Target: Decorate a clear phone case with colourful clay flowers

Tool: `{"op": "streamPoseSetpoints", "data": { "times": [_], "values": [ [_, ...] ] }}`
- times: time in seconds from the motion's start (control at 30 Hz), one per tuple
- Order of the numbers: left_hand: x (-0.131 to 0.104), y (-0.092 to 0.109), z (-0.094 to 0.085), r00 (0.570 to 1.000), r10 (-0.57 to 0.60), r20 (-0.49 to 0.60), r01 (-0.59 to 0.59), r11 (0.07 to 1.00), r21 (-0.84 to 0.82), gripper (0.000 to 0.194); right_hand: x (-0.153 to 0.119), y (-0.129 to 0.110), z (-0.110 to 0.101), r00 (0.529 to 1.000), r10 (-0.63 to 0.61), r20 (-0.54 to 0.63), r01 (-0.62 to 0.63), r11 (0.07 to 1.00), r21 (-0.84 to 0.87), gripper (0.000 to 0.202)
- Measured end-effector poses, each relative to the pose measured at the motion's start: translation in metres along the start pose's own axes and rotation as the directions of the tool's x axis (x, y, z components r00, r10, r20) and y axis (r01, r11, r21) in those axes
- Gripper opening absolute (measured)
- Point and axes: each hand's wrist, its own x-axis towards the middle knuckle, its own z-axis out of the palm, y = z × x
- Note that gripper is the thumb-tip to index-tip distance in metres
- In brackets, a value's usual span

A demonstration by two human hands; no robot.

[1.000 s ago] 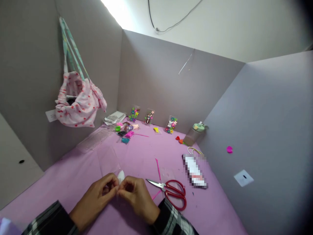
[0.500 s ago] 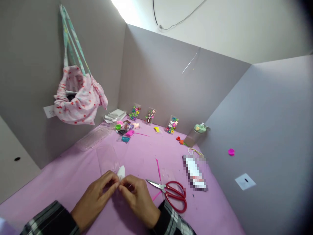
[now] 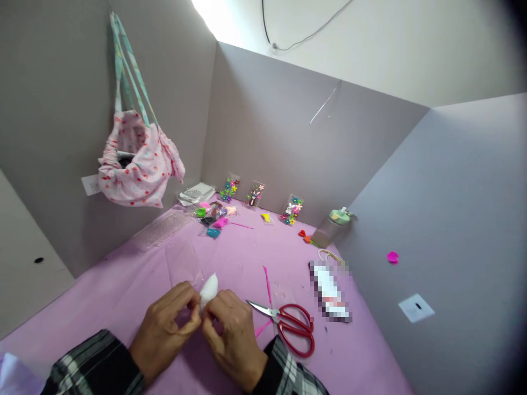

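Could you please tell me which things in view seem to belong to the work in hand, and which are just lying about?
Seemingly in the work:
white piece, pinched between the left hand and the right hand
red-handled scissors, perhaps, beside the right hand
coloured packets, perhaps

Seemingly just about:
green-lidded bottle
spotted bag, hanging on the wall

Pink tabletop [image 3: 242,252]: red-handled scissors [image 3: 275,315], 1 bottle [image 3: 326,232]
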Motion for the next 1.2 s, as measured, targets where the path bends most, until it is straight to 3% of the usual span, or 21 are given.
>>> {"op": "streamPoseSetpoints", "data": {
  "times": [0.1, 0.27, 0.37, 0.53, 0.7, 0.8, 0.87, 0.97, 1.0, 1.1, 1.2],
  "values": [
    [0.004, -0.004, -0.005, 0.997, -0.074, -0.003, 0.074, 0.997, 0.007, 0.016, 0.002, 0.004, 0.000, 0.993, 0.097, -0.073, -0.095, 0.995, 0.032, 0.014],
    [0.007, 0.000, -0.007, 0.955, -0.266, 0.129, 0.284, 0.947, -0.151, 0.015, 0.006, 0.007, -0.001, 0.972, 0.234, -0.039, -0.226, 0.963, 0.149, 0.015],
    [0.006, 0.003, -0.006, 0.939, -0.286, 0.191, 0.324, 0.923, -0.209, 0.015, 0.005, 0.004, 0.000, 0.976, 0.214, -0.031, -0.207, 0.966, 0.152, 0.014],
    [0.010, -0.008, -0.004, 0.942, -0.246, 0.227, 0.285, 0.946, -0.158, 0.009, 0.001, 0.002, 0.005, 0.987, 0.150, -0.062, -0.145, 0.986, 0.080, 0.013],
    [0.012, -0.013, -0.005, 0.897, -0.303, 0.320, 0.403, 0.859, -0.316, 0.013, 0.004, 0.007, -0.003, 0.991, 0.091, -0.097, -0.083, 0.993, 0.078, 0.008],
    [0.011, -0.013, -0.009, 0.880, -0.301, 0.368, 0.444, 0.797, -0.410, 0.018, 0.006, 0.013, -0.010, 1.000, -0.019, 0.005, 0.019, 0.999, 0.039, 0.062],
    [0.013, -0.016, -0.015, 0.873, -0.279, 0.399, 0.447, 0.784, -0.430, 0.020, 0.006, 0.016, -0.010, 0.990, -0.063, 0.127, 0.056, 0.997, 0.055, 0.066],
    [0.024, -0.033, -0.028, 0.886, -0.272, 0.376, 0.393, 0.870, -0.297, 0.024, 0.006, 0.021, -0.009, 0.984, 0.027, 0.177, -0.053, 0.989, 0.140, 0.042],
    [0.028, -0.041, -0.031, 0.907, -0.288, 0.306, 0.355, 0.914, -0.194, 0.028, 0.007, 0.021, -0.009, 0.984, 0.097, 0.149, -0.123, 0.976, 0.179, 0.038],
    [0.035, -0.068, -0.035, 0.954, -0.262, 0.144, 0.229, 0.950, 0.213, 0.066, 0.011, 0.023, -0.013, 0.951, 0.306, 0.045, -0.305, 0.905, 0.297, 0.031],
    [0.030, -0.087, -0.028, 0.935, -0.259, 0.244, 0.122, 0.878, 0.463, 0.081, 0.016, 0.025, -0.017, 0.911, 0.413, -0.017, -0.377, 0.846, 0.378, 0.020]
  ]
}}
